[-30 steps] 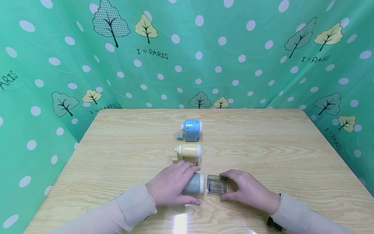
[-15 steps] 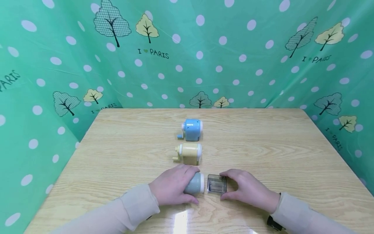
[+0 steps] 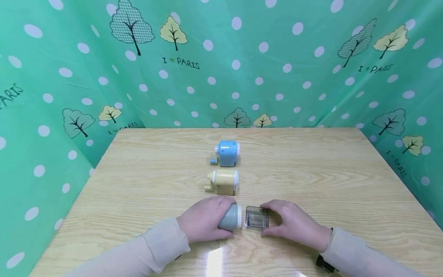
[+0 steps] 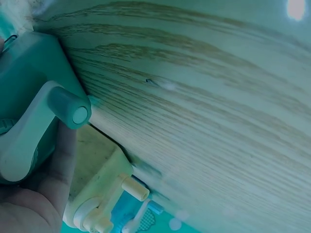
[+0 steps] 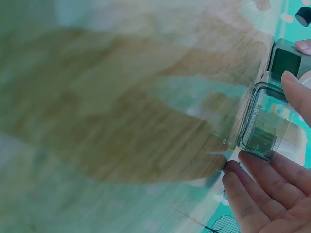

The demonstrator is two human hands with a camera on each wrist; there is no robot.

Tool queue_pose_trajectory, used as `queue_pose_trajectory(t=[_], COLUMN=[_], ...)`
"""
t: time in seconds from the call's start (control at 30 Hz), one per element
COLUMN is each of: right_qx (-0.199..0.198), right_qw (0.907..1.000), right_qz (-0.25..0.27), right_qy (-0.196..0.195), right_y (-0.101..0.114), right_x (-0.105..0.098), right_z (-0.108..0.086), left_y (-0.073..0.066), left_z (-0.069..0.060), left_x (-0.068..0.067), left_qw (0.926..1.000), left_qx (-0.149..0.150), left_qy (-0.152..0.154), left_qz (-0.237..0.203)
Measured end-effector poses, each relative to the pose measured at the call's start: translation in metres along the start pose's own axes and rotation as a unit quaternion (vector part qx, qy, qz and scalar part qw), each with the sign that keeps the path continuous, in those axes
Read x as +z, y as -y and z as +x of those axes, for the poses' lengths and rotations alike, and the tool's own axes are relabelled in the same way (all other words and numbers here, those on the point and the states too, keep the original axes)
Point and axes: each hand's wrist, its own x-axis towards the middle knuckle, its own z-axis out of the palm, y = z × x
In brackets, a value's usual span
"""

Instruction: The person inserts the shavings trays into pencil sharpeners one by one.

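A grey-green crank pencil sharpener [image 3: 231, 218] with a white front rim lies under my left hand [image 3: 204, 219], whose fingers and thumb grip its body. Its crank [image 4: 29, 131] shows in the left wrist view. Just right of the sharpener, a small gap away, is a clear smoky shavings drawer [image 3: 257, 217]. My right hand [image 3: 294, 221] pinches the drawer's right end between thumb and fingers. In the right wrist view, an opening [image 5: 286, 63] shows in the sharpener's side, beside the drawer [image 5: 267, 124].
Beyond the grey-green sharpener stand a yellow crank sharpener [image 3: 225, 182] and, farther back, a blue one [image 3: 228, 154], roughly in line. All rest on a wood-grain table [image 3: 311, 165]. A green dotted curtain [image 3: 194, 92] hangs behind and at the sides.
My left hand has drawn slightly away from the yellow sharpener, and its thumb has closed in against the grey-green sharpener. The right hand and drawer have stayed about where they were.
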Motion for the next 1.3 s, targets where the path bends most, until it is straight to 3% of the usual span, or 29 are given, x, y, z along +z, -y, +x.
queue_pose_trajectory(t=[0.33,0.83,1.3], right_qx=[-0.013,-0.054,-0.056], right_qw=[0.9999,0.9984,0.9983], right_qz=[-0.008,-0.013,-0.006], right_qy=[-0.005,-0.004,0.014], right_y=[0.001,0.005,0.012], right_x=[0.000,0.002,0.005], right_z=[0.000,0.001,0.006], left_y=[-0.001,-0.001,-0.002], left_z=[0.001,0.002,0.002], left_x=[0.002,0.003,0.003], left_qw=[0.9998,0.9997,0.9994], left_qx=[-0.018,-0.021,-0.030], left_qy=[0.001,-0.010,-0.010], left_qz=[-0.002,-0.011,-0.013])
